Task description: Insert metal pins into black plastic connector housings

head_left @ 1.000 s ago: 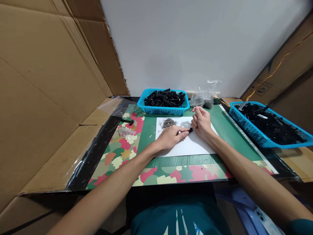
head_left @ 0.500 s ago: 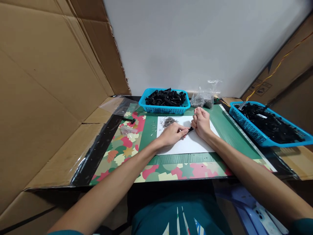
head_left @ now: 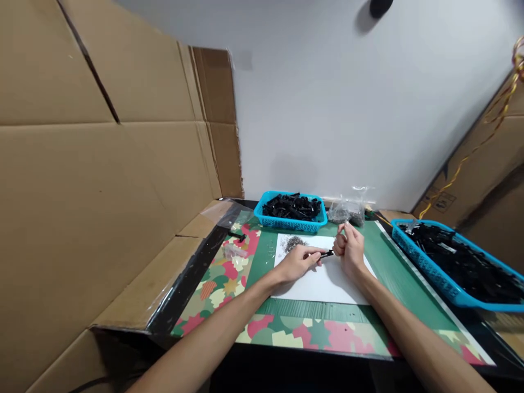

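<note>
Over a white sheet (head_left: pixel 315 286), my left hand (head_left: pixel 298 262) is closed on a small black plastic part (head_left: pixel 326 254), whose end sticks out to the right. Close to that end, my right hand (head_left: pixel 350 246) is raised with its fingers curled and thumb and forefinger pinched together. Whatever the pinch holds, if anything, is too small to make out. A pile of tiny metal pieces (head_left: pixel 293 242) lies on the sheet just beyond my left hand.
A blue basket (head_left: pixel 290 223) of black parts stands at the back, another blue basket (head_left: pixel 426 267) at the right. Clear bags (head_left: pixel 347 212) with small pieces sit between them. A single black piece (head_left: pixel 236 236) and a small plastic bag (head_left: pixel 234 251) lie left. Cardboard (head_left: pixel 155 164) walls the left side.
The head view has tilted up, so the table appears lower. My right hand has moved slightly away from the black part, whose end now shows more plainly. My left hand keeps its hold.
</note>
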Demonstrator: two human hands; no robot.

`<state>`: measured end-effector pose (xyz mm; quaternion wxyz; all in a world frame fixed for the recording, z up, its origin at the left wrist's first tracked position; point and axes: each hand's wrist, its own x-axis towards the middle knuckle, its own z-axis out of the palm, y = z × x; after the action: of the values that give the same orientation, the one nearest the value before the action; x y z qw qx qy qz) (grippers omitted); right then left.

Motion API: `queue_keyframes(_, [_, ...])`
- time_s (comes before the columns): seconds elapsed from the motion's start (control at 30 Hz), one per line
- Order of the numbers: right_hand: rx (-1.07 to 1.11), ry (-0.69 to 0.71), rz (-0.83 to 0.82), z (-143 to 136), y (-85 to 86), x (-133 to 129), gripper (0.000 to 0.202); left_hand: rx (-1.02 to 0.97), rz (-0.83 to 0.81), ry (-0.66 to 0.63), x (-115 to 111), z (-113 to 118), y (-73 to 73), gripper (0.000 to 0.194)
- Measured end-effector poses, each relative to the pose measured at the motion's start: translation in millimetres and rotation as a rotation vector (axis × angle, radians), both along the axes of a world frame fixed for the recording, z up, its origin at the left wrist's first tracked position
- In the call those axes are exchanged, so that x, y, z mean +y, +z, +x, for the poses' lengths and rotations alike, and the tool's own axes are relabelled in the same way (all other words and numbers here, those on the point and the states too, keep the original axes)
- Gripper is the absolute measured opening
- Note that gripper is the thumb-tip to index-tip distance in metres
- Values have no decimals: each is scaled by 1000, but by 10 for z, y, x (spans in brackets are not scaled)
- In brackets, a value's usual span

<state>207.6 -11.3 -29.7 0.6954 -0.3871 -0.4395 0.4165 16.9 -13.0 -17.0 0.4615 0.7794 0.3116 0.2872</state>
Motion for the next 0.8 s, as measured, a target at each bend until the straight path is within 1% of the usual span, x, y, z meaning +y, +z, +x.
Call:
queue_keyframes(0.07, [-74, 2, 15, 79, 33, -17, 51, -47, -9, 51, -4, -16, -10, 51])
queue_keyframes(0.17, [-237, 61, 5, 166, 66, -43, 46, -100, 4, 111, 6, -39, -27, 57])
queue_keyframes(0.3, [-427, 153, -15, 174, 68, -57, 36, -117, 52, 123, 22, -78, -29, 48])
queue_keyframes(0.43, [-506, 161, -22, 180, 64, -39, 36, -101, 98, 146, 27, -100, -8, 37])
queue_keyframes(0.53, [-516, 84, -21, 218, 99, -6, 45, -89, 132, 230, 34, -112, 4, 37])
queue_keyframes(0.63, [-516, -54, -9, 260, 170, 29, 53, -83, 154, 295, 50, -128, 14, 36])
queue_keyframes(0.73, [-561, -221, 16, 348, 250, 49, 51, -78, 173, 294, 77, -132, 17, 31])
queue_keyframes(0.8, [-598, -362, 28, 458, 298, 54, 47, -70, 184, 269, 97, -116, 19, 29])
